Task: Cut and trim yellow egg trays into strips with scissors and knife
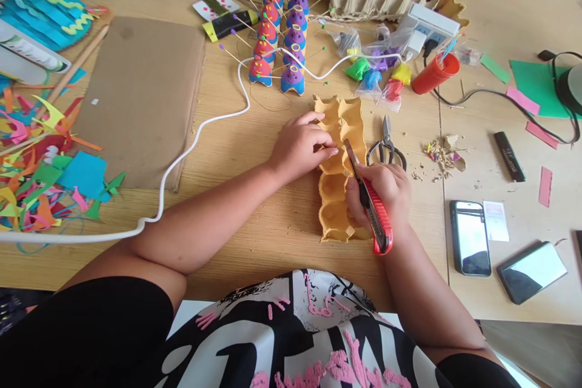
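Note:
A yellow egg carton strip [334,209], two cups wide, lies lengthwise in front of me on the wooden table. My left hand [300,147] grips its left side, with the fingers curled over the edge and the cups. In my right hand [386,191] is a red and black utility knife [378,221], its tip pointing away from me over the carton's middle ridge. Whether the blade touches the cardboard I cannot tell. Black-handled scissors [386,144] lie just right of the carton, beyond my right hand.
Painted red figures [264,48] and purple figures [294,51] with pins stand behind the carton. A white cable [200,130] crosses the table and my left arm. Bagged coloured clay [373,76], a red cup [435,73] and a phone [471,239] lie right; cardboard [140,97] lies left.

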Tool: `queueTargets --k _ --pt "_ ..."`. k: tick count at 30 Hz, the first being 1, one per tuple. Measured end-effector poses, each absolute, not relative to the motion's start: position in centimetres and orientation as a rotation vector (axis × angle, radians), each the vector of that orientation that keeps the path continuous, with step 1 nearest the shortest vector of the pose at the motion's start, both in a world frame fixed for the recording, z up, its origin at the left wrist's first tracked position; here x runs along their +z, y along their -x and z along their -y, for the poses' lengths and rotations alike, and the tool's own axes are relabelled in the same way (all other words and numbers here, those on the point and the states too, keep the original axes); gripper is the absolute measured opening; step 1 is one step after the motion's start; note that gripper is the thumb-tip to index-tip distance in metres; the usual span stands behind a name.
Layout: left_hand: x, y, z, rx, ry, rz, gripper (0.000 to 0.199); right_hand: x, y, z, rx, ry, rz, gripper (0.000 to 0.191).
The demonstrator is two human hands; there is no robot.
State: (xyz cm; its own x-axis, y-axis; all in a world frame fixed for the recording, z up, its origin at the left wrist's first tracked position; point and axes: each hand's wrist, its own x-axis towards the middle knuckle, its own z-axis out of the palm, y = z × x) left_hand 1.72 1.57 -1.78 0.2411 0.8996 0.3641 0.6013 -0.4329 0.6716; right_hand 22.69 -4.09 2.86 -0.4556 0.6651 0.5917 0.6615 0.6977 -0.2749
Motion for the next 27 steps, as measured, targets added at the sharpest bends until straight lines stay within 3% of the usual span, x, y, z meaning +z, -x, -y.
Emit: queueTargets --k 27 --pt "-1.7 -1.6 -1.5 1.033 -2.121 -1.353 0.012 3.7 -23.2 4.4 0.013 0.966 2.225 0.014"
